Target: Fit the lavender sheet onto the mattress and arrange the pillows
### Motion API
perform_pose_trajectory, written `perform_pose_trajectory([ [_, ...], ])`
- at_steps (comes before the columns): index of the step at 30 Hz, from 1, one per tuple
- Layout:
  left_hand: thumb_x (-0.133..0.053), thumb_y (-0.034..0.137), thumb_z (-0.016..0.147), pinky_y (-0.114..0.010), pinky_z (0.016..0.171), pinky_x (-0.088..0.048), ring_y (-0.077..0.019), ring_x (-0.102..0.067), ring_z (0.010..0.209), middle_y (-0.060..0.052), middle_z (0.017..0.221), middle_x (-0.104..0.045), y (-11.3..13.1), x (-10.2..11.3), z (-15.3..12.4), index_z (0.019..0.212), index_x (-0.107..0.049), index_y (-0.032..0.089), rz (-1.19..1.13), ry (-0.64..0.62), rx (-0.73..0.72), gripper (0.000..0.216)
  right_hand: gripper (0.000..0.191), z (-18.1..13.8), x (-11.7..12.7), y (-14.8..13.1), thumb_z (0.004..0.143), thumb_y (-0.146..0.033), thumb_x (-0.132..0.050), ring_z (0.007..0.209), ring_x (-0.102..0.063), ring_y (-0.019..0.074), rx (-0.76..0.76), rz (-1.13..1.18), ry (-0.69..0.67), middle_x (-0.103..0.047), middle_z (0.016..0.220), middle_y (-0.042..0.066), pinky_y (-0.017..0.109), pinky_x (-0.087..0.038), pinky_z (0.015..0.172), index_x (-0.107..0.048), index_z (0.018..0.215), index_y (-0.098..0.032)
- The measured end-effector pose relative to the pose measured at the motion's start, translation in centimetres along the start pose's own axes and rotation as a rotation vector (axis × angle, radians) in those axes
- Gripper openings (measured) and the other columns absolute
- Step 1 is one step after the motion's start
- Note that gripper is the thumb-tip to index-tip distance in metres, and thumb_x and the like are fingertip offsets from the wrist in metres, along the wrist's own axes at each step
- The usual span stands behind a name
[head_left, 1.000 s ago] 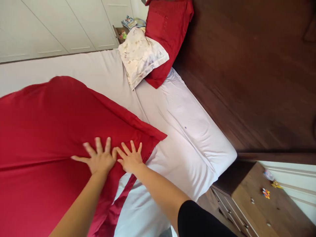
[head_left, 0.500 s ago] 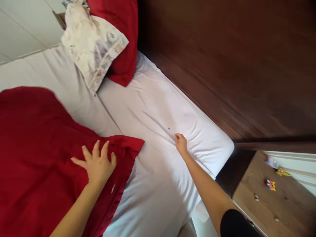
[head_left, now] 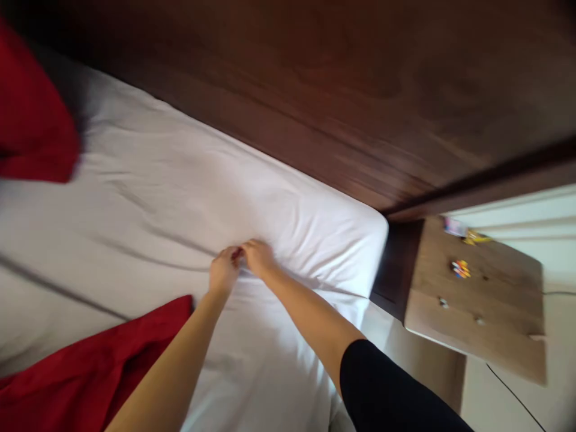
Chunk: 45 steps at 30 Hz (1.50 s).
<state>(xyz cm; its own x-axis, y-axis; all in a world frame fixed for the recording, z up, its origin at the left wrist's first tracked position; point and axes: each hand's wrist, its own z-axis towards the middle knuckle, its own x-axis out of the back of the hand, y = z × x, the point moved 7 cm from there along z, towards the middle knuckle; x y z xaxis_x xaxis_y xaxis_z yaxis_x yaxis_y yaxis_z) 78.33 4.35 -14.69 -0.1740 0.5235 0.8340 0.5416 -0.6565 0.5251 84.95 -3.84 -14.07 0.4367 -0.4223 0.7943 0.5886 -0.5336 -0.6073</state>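
Observation:
My left hand (head_left: 224,270) and my right hand (head_left: 258,255) meet over the white bed sheet (head_left: 310,222), their fingertips drawn together. A small dark reddish patch shows between the fingers; I cannot tell whether it is a thing, a bit of sheet or shadow. Both hands are closed in a pinch. Creases in the sheet run towards them from the left. Below and left of my left hand lies a red pillow or cover (head_left: 90,366), partly behind my left forearm.
Along the bed's far side rises a dark brown wooden headboard (head_left: 279,120). Another red pillow (head_left: 33,120) rests at the upper left. To the right stands a wooden-topped bedside table (head_left: 495,312) with a colourful small toy (head_left: 461,269) and several other small things on it.
My left hand has left the red cover and come right to meet my right hand, its spread fingers now closed. The view has swung right, so the patterned pillow is out of sight.

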Motion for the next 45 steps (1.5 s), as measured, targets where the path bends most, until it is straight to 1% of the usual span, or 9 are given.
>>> perform_pose_trajectory([
  [4, -0.050, 0.033, 0.080, -0.030, 0.073, -0.052, -0.0192, -0.066, 0.075, -0.005, 0.087, -0.069, 7.0, -3.9, -3.2, 0.096, -0.060, 0.018, -0.185, -0.121, -0.124, 0.024, 0.016, -7.3, 6.5, 5.4, 0.088, -0.019, -0.050, 0.081, -0.062, 0.0103, -0.073, 0.073, 0.143, -0.066, 0.087, -0.002, 0.020, -0.048, 0.072, -0.066, 0.091, -0.021],
  [12, -0.041, 0.009, 0.085, -0.034, 0.094, -0.047, -0.0186, -0.057, 0.105, -0.007, 0.110, -0.064, 38.7, -19.1, -19.1, 0.113, -0.058, 0.020, -0.407, -0.431, -0.887, 0.035, 0.019, -36.6, 27.8, 22.1, 0.087, -0.027, -0.052, 0.077, -0.061, 0.0155, -0.589, -0.001, 0.795, -0.067, 0.085, 0.005, 0.028, -0.050, 0.074, -0.069, 0.091, -0.020],
  [15, -0.042, 0.004, 0.083, -0.042, 0.098, -0.042, -0.0236, -0.050, 0.113, -0.007, 0.113, -0.064, 43.7, -23.5, -22.6, 0.115, -0.059, 0.019, -0.289, -0.448, -1.016, 0.040, 0.022, -42.4, 29.7, 25.9, 0.086, -0.031, -0.052, 0.071, -0.059, 0.0149, -0.729, -0.103, 0.892, -0.066, 0.081, 0.006, 0.029, -0.050, 0.072, -0.071, 0.089, -0.020],
  [18, -0.043, 0.004, 0.082, -0.045, 0.100, -0.040, -0.0259, -0.047, 0.116, -0.009, 0.121, -0.060, 44.5, -25.9, -23.7, 0.120, -0.057, 0.018, -0.214, -0.428, -1.041, 0.043, 0.025, -44.1, 28.8, 28.5, 0.087, -0.033, -0.050, 0.071, -0.058, 0.0150, -0.823, -0.103, 0.917, -0.065, 0.081, 0.006, 0.028, -0.050, 0.073, -0.071, 0.092, -0.019],
  [25, -0.034, 0.001, 0.082, -0.040, 0.105, -0.037, -0.0192, -0.046, 0.120, -0.010, 0.126, -0.053, 38.1, -23.6, -24.1, 0.130, -0.044, 0.019, -0.351, -0.432, -0.892, 0.052, 0.028, -45.6, 27.4, 26.3, 0.089, -0.034, -0.047, 0.065, -0.055, 0.0132, -0.880, -0.064, 0.969, -0.063, 0.075, 0.005, 0.026, -0.047, 0.069, -0.067, 0.098, -0.016],
  [30, -0.036, 0.013, 0.086, -0.034, 0.085, -0.052, -0.0163, -0.063, 0.091, -0.009, 0.104, -0.064, 22.0, -16.9, -25.4, 0.110, -0.056, 0.018, -0.340, -0.488, -0.378, 0.032, 0.024, -41.5, 20.7, 19.1, 0.088, -0.031, -0.046, 0.060, -0.056, 0.0135, -0.666, 0.201, 0.595, -0.065, 0.073, 0.004, 0.026, -0.047, 0.063, -0.065, 0.090, -0.017],
  [35, -0.038, 0.014, 0.081, -0.035, 0.077, -0.055, -0.0173, -0.065, 0.081, -0.007, 0.093, -0.068, 3.8, -3.4, -32.9, 0.100, -0.060, 0.018, -0.277, -0.222, 0.171, 0.029, 0.022, -31.2, 12.7, 4.8, 0.088, -0.026, -0.043, 0.063, -0.059, 0.0134, -0.233, 0.467, -0.034, -0.067, 0.081, 0.004, 0.026, -0.048, 0.063, -0.064, 0.091, -0.019],
  [40, -0.038, 0.017, 0.085, -0.038, 0.090, -0.051, -0.0221, -0.062, 0.101, -0.008, 0.109, -0.065, -5.4, 12.3, -43.1, 0.110, -0.056, 0.022, -0.082, 0.305, 0.355, 0.032, 0.023, -25.8, 6.3, -15.1, 0.086, -0.022, -0.043, 0.076, -0.060, 0.0145, 0.239, 0.561, -0.502, -0.067, 0.092, 0.004, 0.028, -0.049, 0.073, -0.063, 0.098, -0.021],
  [45, -0.038, 0.014, 0.086, -0.039, 0.094, -0.050, -0.0217, -0.061, 0.105, -0.011, 0.115, -0.064, -8.4, 14.9, -49.0, 0.120, -0.052, 0.016, 0.057, 0.398, 0.358, 0.037, 0.020, -29.5, -5.0, -26.9, 0.075, -0.019, -0.057, 0.075, -0.064, 0.0167, 0.223, 0.613, -0.966, -0.068, 0.081, 0.003, 0.031, -0.050, 0.072, -0.060, 0.094, -0.019],
])
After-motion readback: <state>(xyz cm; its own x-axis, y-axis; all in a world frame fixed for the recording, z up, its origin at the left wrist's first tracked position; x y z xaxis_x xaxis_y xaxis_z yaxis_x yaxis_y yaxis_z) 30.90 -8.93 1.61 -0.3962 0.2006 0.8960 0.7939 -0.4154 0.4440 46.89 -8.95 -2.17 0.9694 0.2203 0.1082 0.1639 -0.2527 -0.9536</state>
